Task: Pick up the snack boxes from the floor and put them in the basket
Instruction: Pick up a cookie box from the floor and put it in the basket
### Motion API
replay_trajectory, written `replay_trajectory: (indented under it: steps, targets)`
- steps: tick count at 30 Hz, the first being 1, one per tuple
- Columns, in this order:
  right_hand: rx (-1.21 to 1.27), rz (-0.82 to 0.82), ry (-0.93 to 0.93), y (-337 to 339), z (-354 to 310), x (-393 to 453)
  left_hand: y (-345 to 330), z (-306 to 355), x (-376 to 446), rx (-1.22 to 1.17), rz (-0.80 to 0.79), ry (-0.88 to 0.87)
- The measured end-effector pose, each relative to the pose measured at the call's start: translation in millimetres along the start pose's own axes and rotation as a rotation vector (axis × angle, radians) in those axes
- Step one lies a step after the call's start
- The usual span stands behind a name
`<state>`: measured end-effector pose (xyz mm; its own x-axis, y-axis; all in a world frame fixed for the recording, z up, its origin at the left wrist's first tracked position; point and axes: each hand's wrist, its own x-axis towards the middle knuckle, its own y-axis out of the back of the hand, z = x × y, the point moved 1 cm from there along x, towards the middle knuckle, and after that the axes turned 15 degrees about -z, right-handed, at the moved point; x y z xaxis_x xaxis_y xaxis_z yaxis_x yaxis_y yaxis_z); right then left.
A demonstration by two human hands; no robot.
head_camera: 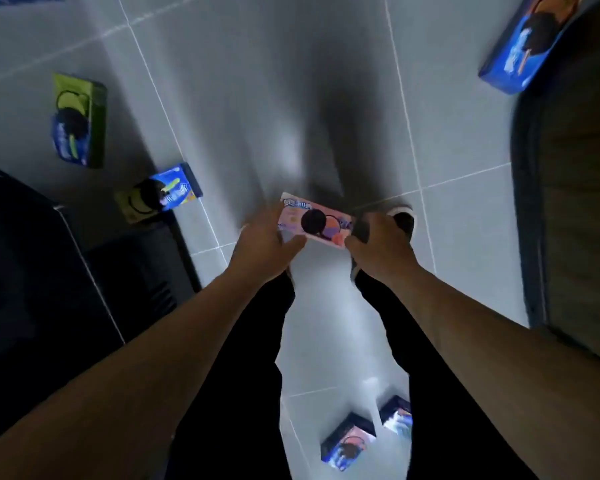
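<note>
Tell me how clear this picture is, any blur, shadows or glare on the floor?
Head view: dim and soft overall; the pink box held by the left hand and right hand is readable, while the green box and the blue box smear near the edges. A broad dark shadow and pale glare patches lie on the tiled floor.

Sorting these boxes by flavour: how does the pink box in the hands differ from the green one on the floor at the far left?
The pink box is held above the floor by both hands; the green box lies on the tiles, untouched. Both show a dark round cookie.
</note>
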<state>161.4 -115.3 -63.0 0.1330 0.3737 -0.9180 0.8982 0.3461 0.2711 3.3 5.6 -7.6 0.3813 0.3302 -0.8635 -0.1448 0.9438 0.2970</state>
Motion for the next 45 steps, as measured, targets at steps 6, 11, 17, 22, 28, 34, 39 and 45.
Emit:
replay_trajectory:
  steps: [6,11,17,22,28,34,39,45]
  targets:
    - [0.173,-0.052,-0.135,-73,33,119,-32,-82,116,0.02,-0.058,0.097]
    - [0.451,0.034,-0.313,-112,71,197,-52,-117,190,0.003,-0.032,0.089]
    - [0.792,0.076,-0.377,-136,85,239,-84,-152,244,-0.095,-0.091,0.162]
    - [0.785,0.168,-0.296,-125,80,231,-85,-149,240,-0.184,-0.046,0.162]
    - [0.703,0.202,-0.254,-59,43,155,-51,-112,168,-0.384,0.074,0.103]
    - [0.759,0.21,-0.134,44,-11,7,13,-16,31,-0.637,0.205,0.02]
    - [0.871,0.202,-0.05,116,-45,-118,67,77,-79,-0.712,0.237,-0.083]
    - [1.006,0.214,0.129,209,-79,-254,130,187,-195,-0.719,0.236,-0.258]
